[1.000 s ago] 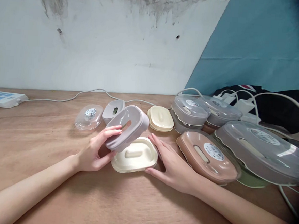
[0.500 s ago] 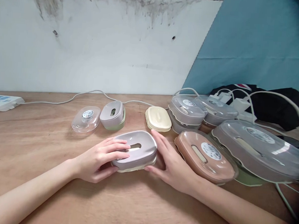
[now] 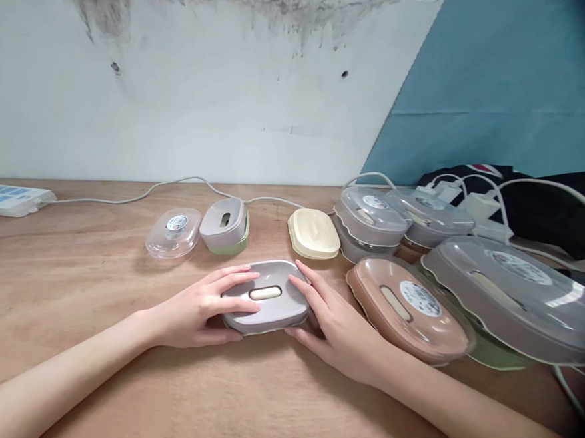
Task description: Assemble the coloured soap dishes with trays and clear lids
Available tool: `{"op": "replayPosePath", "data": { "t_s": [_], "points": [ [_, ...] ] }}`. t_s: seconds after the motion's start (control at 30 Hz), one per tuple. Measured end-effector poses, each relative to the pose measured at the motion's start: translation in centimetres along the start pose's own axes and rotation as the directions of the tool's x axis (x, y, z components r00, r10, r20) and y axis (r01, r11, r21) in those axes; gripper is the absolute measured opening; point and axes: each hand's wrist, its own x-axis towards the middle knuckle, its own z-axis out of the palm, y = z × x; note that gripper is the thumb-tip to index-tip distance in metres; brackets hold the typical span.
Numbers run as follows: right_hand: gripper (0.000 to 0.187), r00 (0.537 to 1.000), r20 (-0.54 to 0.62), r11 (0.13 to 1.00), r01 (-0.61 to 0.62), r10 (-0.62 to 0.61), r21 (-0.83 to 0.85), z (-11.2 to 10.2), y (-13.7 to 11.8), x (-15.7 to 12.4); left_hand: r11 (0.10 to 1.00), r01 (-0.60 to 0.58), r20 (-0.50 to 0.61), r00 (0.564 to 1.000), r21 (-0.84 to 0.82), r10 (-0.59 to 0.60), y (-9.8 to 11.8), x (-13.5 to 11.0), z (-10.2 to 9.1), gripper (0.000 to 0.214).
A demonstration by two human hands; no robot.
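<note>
A lilac-grey soap dish [image 3: 286, 304] with rounded corners lies on the table in front of me. A cream raised bar [image 3: 265, 292] shows through the slot in its middle. My left hand [image 3: 216, 307] holds the left end, fingers over the top and thumb low at the near side. From the right, my right hand [image 3: 330, 318] grips the other end, with fingertips on the upper face and thumb by the lower edge. Behind it sits a cream ridged tray [image 3: 314, 232]. Further left, a grey slotted piece [image 3: 223, 219] rests tilted on a green base [image 3: 230, 245].
A clear lid [image 3: 173, 232] with a round label lies at the left. On the right are a brown covered dish [image 3: 409, 307], a large grey covered dish [image 3: 512, 294] and smaller stacked ones [image 3: 373, 214]. A white cable [image 3: 123, 200] runs along the back to a power strip [image 3: 13, 199].
The lilac-grey piece has settled lower and flatter, and the cream bar now fills its slot. My right fingers have moved onto its top. The view has shifted slightly.
</note>
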Motion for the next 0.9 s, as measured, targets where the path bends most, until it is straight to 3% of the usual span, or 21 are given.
{"op": "replayPosePath", "data": {
  "t_s": [0.1,0.17,0.23,0.3,0.33,0.4,0.47,0.67,0.9],
  "points": [
    [0.056,1.000,-0.009,1.000,0.011,-0.011,-0.013,0.0,0.0,0.0,0.994,-0.029,-0.080,0.996,0.104,0.037,0.0,-0.1,-0.3,0.045],
    [0.055,1.000,-0.025,1.000,0.016,-0.016,-0.018,0.1,0.1,-0.1,0.977,0.057,-0.289,0.957,0.205,0.005,-0.4,-0.2,-0.8,0.044],
    [0.054,0.999,-0.041,1.000,0.020,-0.020,-0.012,0.1,0.1,-0.1,0.913,0.315,-0.533,0.835,0.259,-0.137,-1.3,-0.4,-1.5,0.042],
    [0.054,0.999,-0.046,1.000,0.024,-0.024,-0.002,0.1,0.1,-0.1,0.750,0.628,-0.658,0.657,0.208,-0.368,-2.5,-0.8,-2.2,0.049],
    [0.053,0.999,-0.045,1.000,0.026,-0.026,0.000,0.1,0.1,-0.1,0.638,0.753,-0.653,0.566,0.162,-0.503,-3.1,-1.0,-2.4,0.058],
    [0.053,0.999,-0.042,1.000,0.031,-0.031,-0.001,0.1,0.2,-0.1,0.441,0.894,-0.555,0.404,0.072,-0.727,-4.1,-1.4,-2.8,0.075],
    [0.053,0.999,-0.042,1.000,0.029,-0.029,-0.001,0.1,0.2,0.0,0.347,0.938,-0.454,0.317,0.020,-0.833,-4.6,-1.7,-3.0,0.078],
    [0.054,0.999,-0.039,1.000,0.023,-0.023,-0.004,0.2,0.2,-0.1,0.345,0.937,-0.493,0.277,-0.051,-0.825,-4.6,-1.8,-2.7,0.070],
    [0.053,0.999,-0.026,1.000,0.022,-0.023,-0.011,0.1,0.2,0.0,0.461,0.878,-0.589,0.307,-0.128,-0.748,-5.3,-2.2,-2.5,0.062]
  ]
}}
